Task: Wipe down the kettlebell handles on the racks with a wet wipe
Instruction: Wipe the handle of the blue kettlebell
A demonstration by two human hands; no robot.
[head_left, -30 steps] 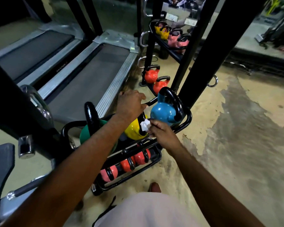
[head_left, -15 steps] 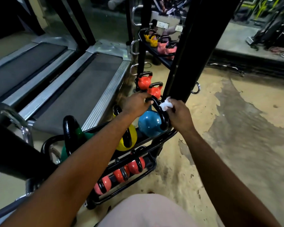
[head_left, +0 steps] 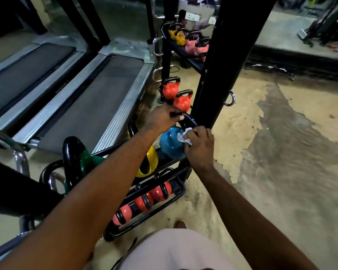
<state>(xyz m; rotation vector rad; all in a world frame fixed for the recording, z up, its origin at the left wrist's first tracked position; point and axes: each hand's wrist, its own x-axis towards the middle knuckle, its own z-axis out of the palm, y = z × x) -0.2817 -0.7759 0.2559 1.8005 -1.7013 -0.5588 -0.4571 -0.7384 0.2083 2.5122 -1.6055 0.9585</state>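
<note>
A blue kettlebell (head_left: 171,144) sits at the right end of the upper tier of a low black rack (head_left: 183,189), close to a black upright post (head_left: 213,75). It stands with its round body down; its black handle (head_left: 189,121) loops up and away from the viewer, toward the post. A yellow kettlebell (head_left: 152,160) and a green kettlebell (head_left: 86,158) sit further left on the same tier.

Half a second ago the right hand held the wipe against the top of the handle, near the post. Now it sits lower, where the near side of the handle meets the blue body. The left hand stays at the top.

The left hand (head_left: 162,118) has its fingers curled over the crown of the handle, gripping it. The right hand (head_left: 199,145) has its fingers curled tight, pinching a bunched white wet wipe (head_left: 183,137) and pressing it to the handle's base
</note>
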